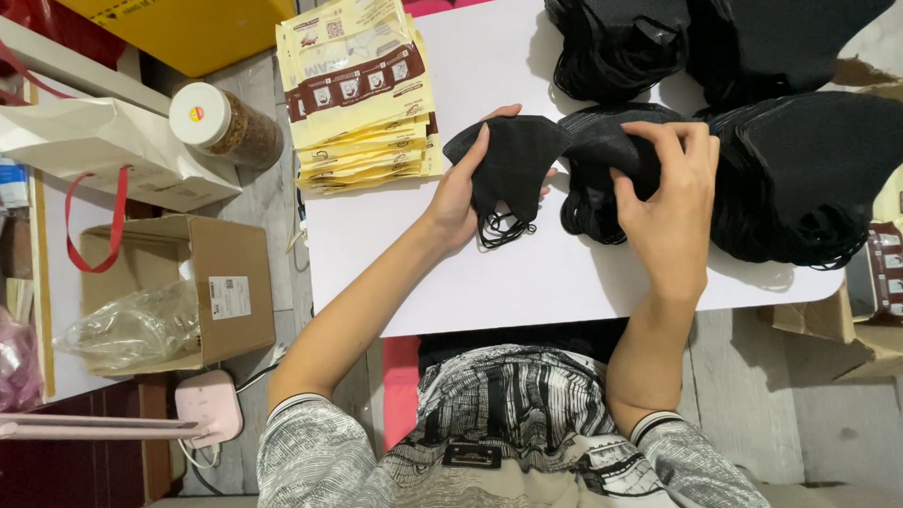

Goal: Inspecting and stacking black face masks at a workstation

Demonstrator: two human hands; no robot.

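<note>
Gripping one black face mask [509,167] in my left hand [460,199], fingers closed around it near the counter's [493,283] middle. My right hand [670,206] rests, fingers curled, on the mask pile [595,194] beside it, probably separating one. Next: lift one cleanly.
</note>
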